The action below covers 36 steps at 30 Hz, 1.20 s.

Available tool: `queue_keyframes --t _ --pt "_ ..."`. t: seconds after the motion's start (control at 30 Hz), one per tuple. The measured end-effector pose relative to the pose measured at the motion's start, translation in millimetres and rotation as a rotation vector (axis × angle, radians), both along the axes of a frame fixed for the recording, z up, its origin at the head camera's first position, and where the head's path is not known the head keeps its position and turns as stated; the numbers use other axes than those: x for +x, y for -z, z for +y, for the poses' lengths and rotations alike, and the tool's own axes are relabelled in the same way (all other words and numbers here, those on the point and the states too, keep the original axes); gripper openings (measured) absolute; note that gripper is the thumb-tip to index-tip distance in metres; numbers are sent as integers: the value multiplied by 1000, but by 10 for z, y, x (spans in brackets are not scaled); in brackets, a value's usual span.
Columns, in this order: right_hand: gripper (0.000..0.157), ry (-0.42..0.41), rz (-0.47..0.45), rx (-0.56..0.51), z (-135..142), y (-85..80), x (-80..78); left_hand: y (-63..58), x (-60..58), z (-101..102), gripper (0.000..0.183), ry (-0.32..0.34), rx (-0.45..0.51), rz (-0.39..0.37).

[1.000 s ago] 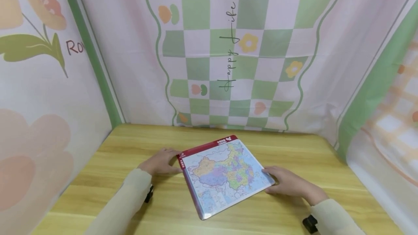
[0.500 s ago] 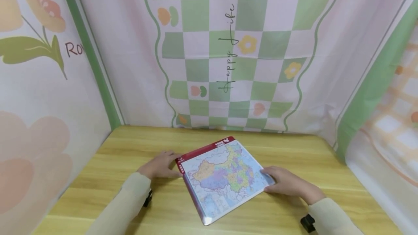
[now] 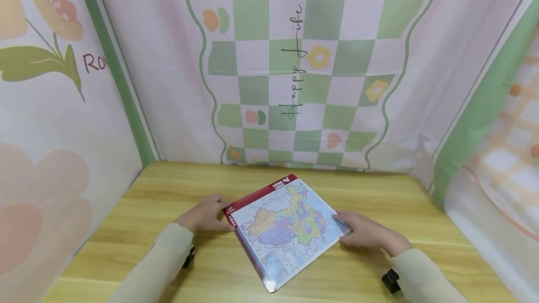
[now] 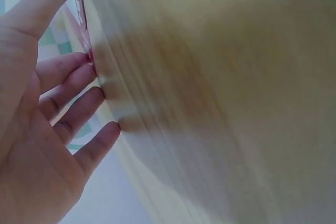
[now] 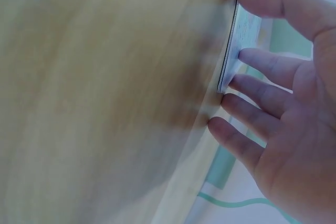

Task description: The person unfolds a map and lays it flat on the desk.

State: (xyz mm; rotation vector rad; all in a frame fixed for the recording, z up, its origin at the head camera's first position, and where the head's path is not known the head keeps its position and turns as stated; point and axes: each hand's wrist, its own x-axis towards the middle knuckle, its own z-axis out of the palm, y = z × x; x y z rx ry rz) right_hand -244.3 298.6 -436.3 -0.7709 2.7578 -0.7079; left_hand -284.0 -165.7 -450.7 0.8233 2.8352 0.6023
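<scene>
A flat, square-cornered map board (image 3: 286, 228), printed with a coloured map and a red strip along its far edge, lies turned at an angle on the wooden table. At its left corner, my left hand (image 3: 205, 214) touches the edges with spread fingers and thumb. My right hand (image 3: 370, 232) touches the right corner, index finger on one side and thumb on the other. The right wrist view shows the thin layered edge of the board (image 5: 231, 40) against nearly straight fingertips (image 5: 247, 55). In the left wrist view only a red sliver of the board (image 4: 80, 11) shows beyond the fingers.
The wooden table (image 3: 168, 181) extends around the board, its far edge against a green-and-white checked curtain (image 3: 290, 83). Printed cloths hang at the left (image 3: 54, 120) and right (image 3: 501, 153). A black wrist device (image 3: 390, 280) is strapped at the right sleeve.
The map board has turned counter-clockwise: its far corner has swung left and its near corner right. My right hand has shifted slightly left with it; my left hand has stayed nearly in place.
</scene>
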Motion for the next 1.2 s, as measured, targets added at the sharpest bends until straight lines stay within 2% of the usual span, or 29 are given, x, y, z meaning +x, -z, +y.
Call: queue_keyframes --t 0.2,0.67,1.0,1.2 --pt "71 -8 13 -9 25 14 -67 -10 44 12 79 -14 6 5" --pt "68 91 -7 12 5 -24 -139 -8 167 44 67 -70 -35 115" --pt "54 84 30 4 3 -20 -223 -15 157 31 52 -41 -101 221" --pt "49 82 70 2 -8 -1 -271 -76 198 27 47 -16 -122 232"
